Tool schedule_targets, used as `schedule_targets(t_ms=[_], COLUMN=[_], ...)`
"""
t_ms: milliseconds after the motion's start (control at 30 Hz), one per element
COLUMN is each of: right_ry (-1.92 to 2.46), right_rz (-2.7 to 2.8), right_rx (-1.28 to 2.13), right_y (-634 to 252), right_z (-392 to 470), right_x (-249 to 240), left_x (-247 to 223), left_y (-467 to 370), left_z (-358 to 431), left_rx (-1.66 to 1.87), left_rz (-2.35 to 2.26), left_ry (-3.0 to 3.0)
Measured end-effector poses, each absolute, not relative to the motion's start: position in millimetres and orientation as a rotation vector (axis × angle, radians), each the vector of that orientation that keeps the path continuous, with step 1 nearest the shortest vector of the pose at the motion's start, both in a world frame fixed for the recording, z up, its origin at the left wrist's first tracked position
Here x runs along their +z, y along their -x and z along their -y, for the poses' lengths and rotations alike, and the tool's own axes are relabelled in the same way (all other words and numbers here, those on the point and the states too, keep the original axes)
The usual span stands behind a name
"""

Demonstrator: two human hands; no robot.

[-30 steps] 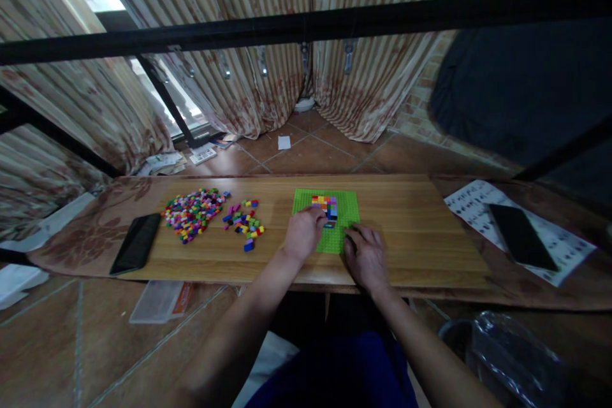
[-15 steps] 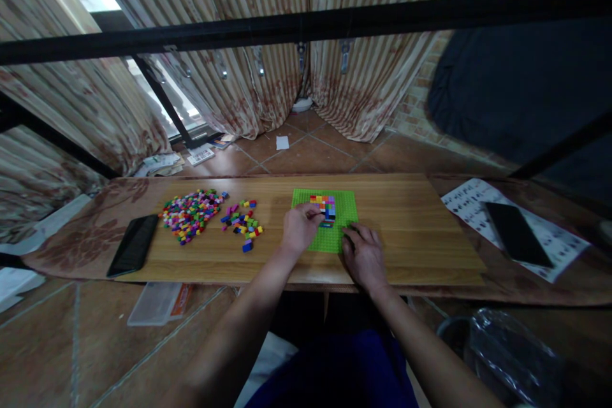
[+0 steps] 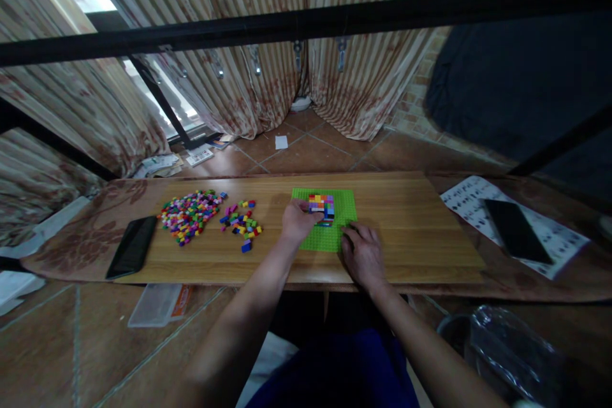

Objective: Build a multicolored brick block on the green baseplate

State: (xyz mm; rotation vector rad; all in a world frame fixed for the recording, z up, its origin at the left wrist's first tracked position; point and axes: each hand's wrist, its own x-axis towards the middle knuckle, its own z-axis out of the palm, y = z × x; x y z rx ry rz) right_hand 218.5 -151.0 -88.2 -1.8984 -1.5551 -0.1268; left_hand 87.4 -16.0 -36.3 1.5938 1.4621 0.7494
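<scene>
A small block of colourful toy bricks (image 3: 327, 200) stands on a green studded baseplate (image 3: 319, 241). My left hand (image 3: 297, 222) is closed at its left front side, the thumb across the front and the fingers along the left. Any loose brick between those fingers is hidden. My right hand (image 3: 364, 252) rests at the baseplate's right front edge, its fingers loosely bent and a gap showing between thumb and forefinger. Nothing is visible in it.
Left of the baseplate on the wooden board (image 3: 411, 223) lie a small group of loose bricks (image 3: 245, 223) and a larger brick pile (image 3: 189, 215). A black phone (image 3: 132, 246) is at the left. Another dark device (image 3: 516, 229) lies on a printed sheet (image 3: 471, 194) at the right.
My left hand has shifted slightly left, its fingers moving from the top of the brick block to its left side. More of the top shows. My right hand stays in place.
</scene>
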Motion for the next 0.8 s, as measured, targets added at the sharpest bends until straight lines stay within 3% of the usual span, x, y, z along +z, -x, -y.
schedule_targets(t_ms=[800], right_ry=[1.894], right_rz=[1.580], right_rx=[-0.146], right_y=[-220.7], right_z=[149.6], right_x=[-91.2], left_x=[-47.5], left_y=[-101.2], left_z=[10.5], left_rx=[0.832], left_rz=[-1.380], left_ry=[-1.303])
